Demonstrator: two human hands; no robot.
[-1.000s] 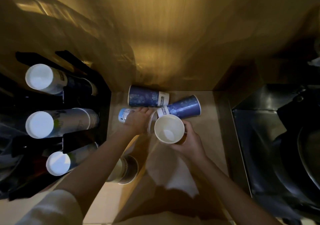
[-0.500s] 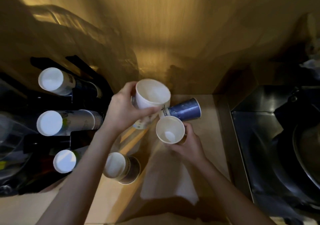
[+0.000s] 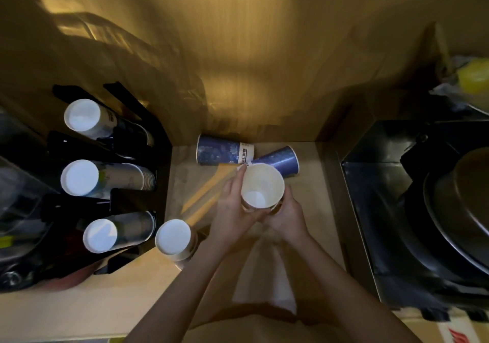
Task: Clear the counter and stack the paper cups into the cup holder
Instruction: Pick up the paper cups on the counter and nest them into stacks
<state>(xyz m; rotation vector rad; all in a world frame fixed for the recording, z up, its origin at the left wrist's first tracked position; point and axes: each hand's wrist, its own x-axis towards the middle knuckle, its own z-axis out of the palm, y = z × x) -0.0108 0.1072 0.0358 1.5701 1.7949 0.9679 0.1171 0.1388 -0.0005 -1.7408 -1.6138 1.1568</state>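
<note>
White paper cups (image 3: 262,186), nested, gripped upright between left hand (image 3: 232,210) and right hand (image 3: 287,213). Could jam or crumple if pressed crooked.

The paper cups (image 3: 225,152) look matt, the cup holder (image 3: 137,200) is glossy black plastic, the counter (image 3: 190,181) and back wall (image 3: 238,51) show smooth wood-grain laminate, and the sink (image 3: 370,210) is dull brushed metal.
</note>
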